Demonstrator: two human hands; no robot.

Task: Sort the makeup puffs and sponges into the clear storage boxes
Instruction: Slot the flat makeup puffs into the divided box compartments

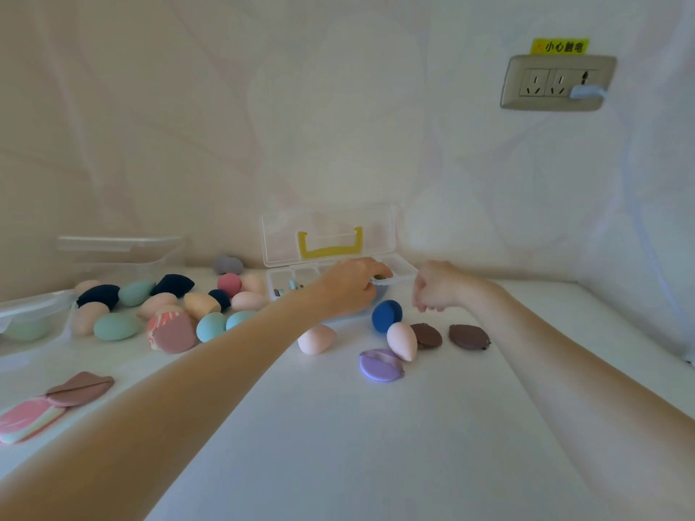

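At table's back edge, left hand (349, 285) pinches small dark sponge (380, 277) over divided box (404, 270); right hand (436, 285) fingers loosely curled, empty. Next: release into compartment.

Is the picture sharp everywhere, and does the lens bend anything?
Head view: soft, even light, no glare; the wide lens bows the forearms and the table edges; the left hand, over the clear box, is slightly blurred, and the things in its compartments are too blurred to identify.

Clear glossy plastic box (404, 270); matt foam sponges (386, 315); smooth white table (338, 426).
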